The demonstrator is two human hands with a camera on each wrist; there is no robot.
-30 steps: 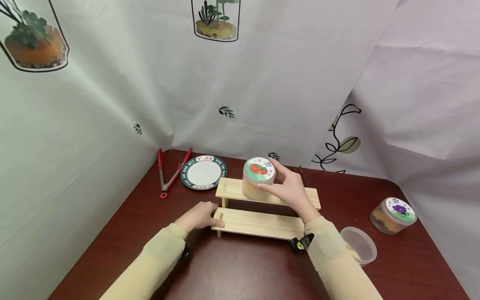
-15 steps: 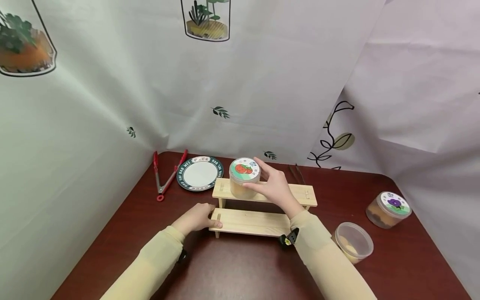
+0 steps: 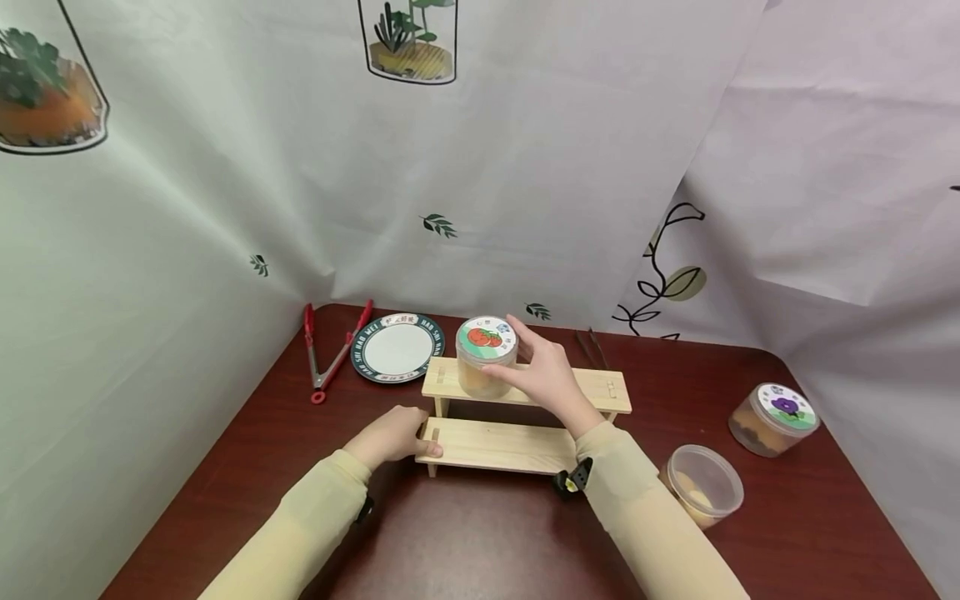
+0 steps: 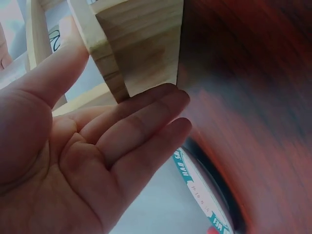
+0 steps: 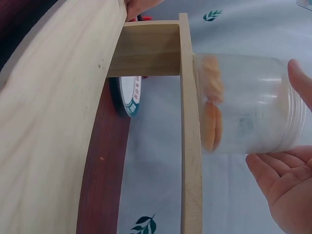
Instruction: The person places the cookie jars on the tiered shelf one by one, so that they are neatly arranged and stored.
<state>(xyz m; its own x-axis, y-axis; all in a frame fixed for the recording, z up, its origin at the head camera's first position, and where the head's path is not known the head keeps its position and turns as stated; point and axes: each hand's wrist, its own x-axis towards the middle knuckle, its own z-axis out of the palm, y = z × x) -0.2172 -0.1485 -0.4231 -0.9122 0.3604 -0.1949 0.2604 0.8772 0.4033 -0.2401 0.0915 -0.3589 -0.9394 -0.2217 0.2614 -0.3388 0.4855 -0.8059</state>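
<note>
A two-tier wooden stand (image 3: 517, 448) is in the middle of the table. On its upper tier, toward the left end, a clear plastic jar (image 3: 480, 379) sits upright under a lid with red fruit on its label. Pale orange pieces of food (image 5: 212, 105) lie at the jar's bottom in the right wrist view. My right hand (image 3: 546, 375) holds the jar near its lid, thumb in front and fingers behind. With its thumb over the lower tier's left end, my left hand (image 3: 393, 437) grips the stand; in the left wrist view its fingers (image 4: 141, 122) lie along the wood.
Red-handled tongs (image 3: 318, 379) and a plate with a dark green rim (image 3: 360, 354) lie at the back left. To the right stand an unlidded jar (image 3: 712, 479) with food and a jar with a purple-flower lid (image 3: 772, 421). Dark tweezers (image 3: 592, 348) lie behind the stand.
The right hand has moved the jar left along the upper tier, then nearly stopped. My left hand stays at the stand's end. The head view has shifted slightly.
</note>
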